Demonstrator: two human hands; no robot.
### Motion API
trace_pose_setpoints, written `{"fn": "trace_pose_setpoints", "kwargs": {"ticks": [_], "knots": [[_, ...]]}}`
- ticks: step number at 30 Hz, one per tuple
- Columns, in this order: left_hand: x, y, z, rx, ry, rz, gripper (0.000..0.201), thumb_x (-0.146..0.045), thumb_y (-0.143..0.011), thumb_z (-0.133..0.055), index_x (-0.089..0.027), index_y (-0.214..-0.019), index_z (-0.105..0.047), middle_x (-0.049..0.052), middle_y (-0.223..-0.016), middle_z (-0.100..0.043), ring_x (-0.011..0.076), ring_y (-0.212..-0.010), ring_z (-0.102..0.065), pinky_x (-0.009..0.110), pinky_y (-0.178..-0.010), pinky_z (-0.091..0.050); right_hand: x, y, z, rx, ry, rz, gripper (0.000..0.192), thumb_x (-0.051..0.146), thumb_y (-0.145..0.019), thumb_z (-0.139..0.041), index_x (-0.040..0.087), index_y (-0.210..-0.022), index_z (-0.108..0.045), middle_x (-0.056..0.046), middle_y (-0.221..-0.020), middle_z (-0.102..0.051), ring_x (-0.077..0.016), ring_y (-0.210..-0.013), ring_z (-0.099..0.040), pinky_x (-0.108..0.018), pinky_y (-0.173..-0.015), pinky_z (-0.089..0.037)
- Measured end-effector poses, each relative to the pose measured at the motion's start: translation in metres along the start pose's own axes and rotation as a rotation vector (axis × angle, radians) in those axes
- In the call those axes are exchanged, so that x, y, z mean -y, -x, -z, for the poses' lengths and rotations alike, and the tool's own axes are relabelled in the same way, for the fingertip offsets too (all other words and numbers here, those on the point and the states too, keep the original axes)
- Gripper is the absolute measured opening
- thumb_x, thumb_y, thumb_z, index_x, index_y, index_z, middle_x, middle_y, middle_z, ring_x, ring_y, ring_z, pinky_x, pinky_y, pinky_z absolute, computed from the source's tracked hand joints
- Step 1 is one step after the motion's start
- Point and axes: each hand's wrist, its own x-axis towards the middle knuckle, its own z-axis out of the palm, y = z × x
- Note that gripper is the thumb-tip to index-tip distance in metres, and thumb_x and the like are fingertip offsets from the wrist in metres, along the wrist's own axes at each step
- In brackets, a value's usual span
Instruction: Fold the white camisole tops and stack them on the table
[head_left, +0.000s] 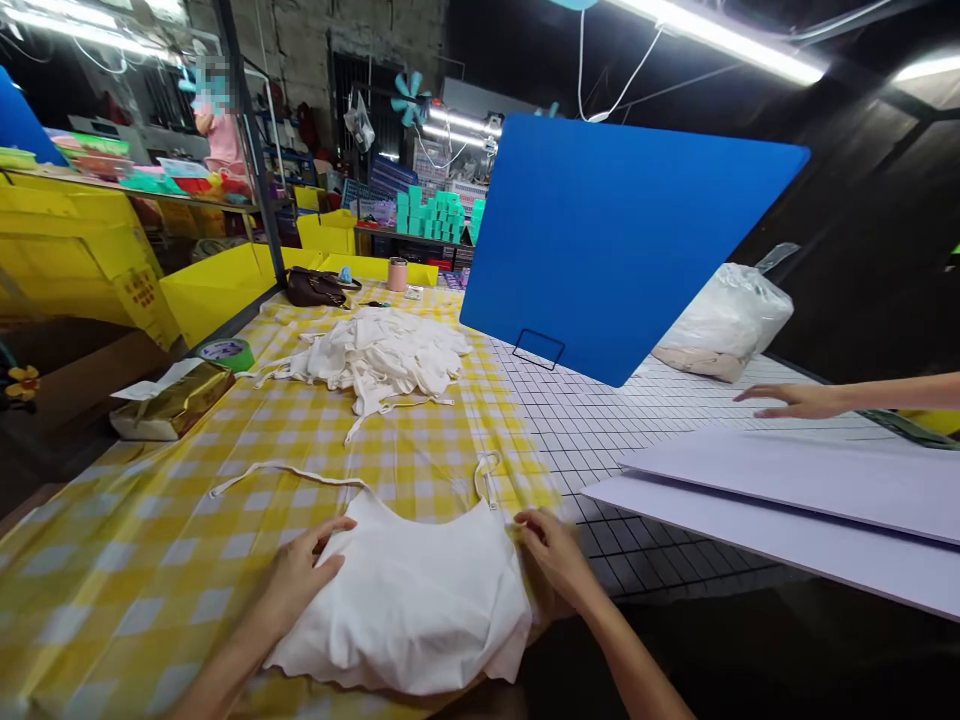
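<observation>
Nearest the camera, a white cloth top point(420, 600) lies flat on the yellow checked tablecloth point(135, 560), its lower hem hanging just past the near table edge; the left hand point(304, 572) rests on its left shoulder with fingers spread and flat, clasping nothing; the right hand point(551, 550) pinches the cloth at its right corner, at about 3 o'clock from the garment's middle, fingers closed on the fabric. In my judgement, a pull from the pinching hand alone could drag the top askew or ruck up the tablecloth beneath it, since that cover looks loose and creased; the overhanging hem could also slip the piece off the edge if the flat hand lifts. The long strap point(289, 472) trails toward 10 o'clock and the short loop point(486, 478) toward 1 o'clock; either could snag under a palm.

At 2 o'clock, two pale boards point(810, 500) overhang the gridded mat point(600, 430), crowding the right elbow's room; another person's hand point(795, 400) lies flat beyond them. At 12 o'clock sits a pile of white garments point(375, 358); at 10 o'clock a gold-wrapped box point(172, 402) and a green tape roll point(226, 352); farther, a tilted blue panel point(622, 240), a plastic bag point(727, 318), a brown purse point(315, 288).
</observation>
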Motion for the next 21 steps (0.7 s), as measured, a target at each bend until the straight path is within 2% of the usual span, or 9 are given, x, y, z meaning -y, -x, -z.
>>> {"fn": "trace_pose_setpoints", "kwargs": {"ticks": [3, 7, 9, 14, 16, 19, 21], "knots": [[0.001, 0.001, 0.0, -0.015, 0.061, -0.023, 0.036, -0.034, -0.062, -0.051, -0.021, -0.089, -0.069, 0.004, -0.093, -0.069, 0.02, -0.079, -0.062, 0.025, -0.065, -0.049, -0.023, -0.003, 0.005, -0.195, 0.056, -0.093, 0.036, 0.032, -0.08, -0.038, 0.017, -0.103, -0.059, -0.008, -0.089, -0.059, -0.0204, -0.08, -0.058, -0.033, -0.074, -0.046], [0.004, 0.001, 0.001, -0.013, 0.083, -0.084, 0.034, -0.039, -0.062, -0.051, -0.021, -0.082, -0.072, 0.004, -0.085, -0.07, 0.0202, -0.075, -0.063, 0.026, -0.065, -0.05, -0.055, -0.011, 0.02, -0.429, 0.242, -0.181, 0.051, 0.04, -0.081, -0.035, 0.013, -0.123, -0.049, -0.015, -0.117, -0.052, -0.0287, -0.112, -0.046, -0.043, -0.093, -0.038], [0.009, 0.0, 0.0, -0.023, 0.085, -0.088, 0.033, -0.041, -0.062, -0.052, -0.022, -0.08, -0.073, 0.004, -0.083, -0.069, 0.0201, -0.074, -0.064, 0.026, -0.064, -0.051, -0.072, -0.017, 0.035, -0.489, 0.362, -0.295, 0.056, 0.039, -0.082, -0.034, 0.011, -0.13, -0.042, -0.018, -0.127, -0.046, -0.0309, -0.12, -0.039, -0.046, -0.096, -0.034], [0.02, -0.004, -0.001, -0.082, 0.134, -0.001, 0.032, -0.045, -0.054, -0.059, -0.024, -0.072, -0.074, 0.005, -0.09, -0.07, 0.0235, -0.084, -0.065, 0.023, -0.064, -0.052, -0.115, -0.021, 0.087, -0.52, 0.492, -0.658, 0.062, 0.038, -0.086, -0.027, 0.006, -0.14, -0.026, -0.021, -0.145, -0.023, -0.0333, -0.134, -0.017, -0.05, -0.101, -0.025], [0.022, -0.004, -0.001, -0.082, 0.185, 0.017, 0.032, -0.046, -0.052, -0.061, -0.024, -0.07, -0.074, 0.004, -0.087, -0.07, 0.0234, -0.081, -0.066, 0.022, -0.063, -0.053, -0.13, -0.015, 0.107, -0.498, 0.485, -0.736, 0.059, 0.036, -0.087, -0.026, 0.007, -0.138, -0.031, -0.021, -0.144, -0.026, -0.0332, -0.134, -0.018, -0.051, -0.102, -0.023], [0.026, -0.003, -0.001, -0.065, 0.274, 0.04, 0.031, -0.046, -0.054, -0.062, -0.024, -0.073, -0.073, 0.003, -0.084, -0.07, 0.0217, -0.074, -0.066, 0.021, -0.059, -0.053, -0.147, -0.005, 0.129, -0.418, 0.464, -0.823, 0.055, 0.037, -0.087, -0.027, 0.011, -0.133, -0.041, -0.017, -0.141, -0.035, -0.0318, -0.13, -0.028, -0.05, -0.102, -0.023], [0.031, -0.003, -0.001, -0.061, 0.301, 0.053, 0.031, -0.046, -0.057, -0.063, -0.024, -0.077, -0.073, 0.001, -0.086, -0.071, 0.0211, -0.074, -0.066, 0.021, -0.057, -0.053, -0.154, 0.001, 0.138, -0.404, 0.466, -0.876, 0.058, 0.038, -0.088, -0.023, 0.009, -0.136, -0.036, -0.019, -0.143, -0.031, -0.0317, -0.131, -0.026, -0.049, -0.103, -0.023]]}}
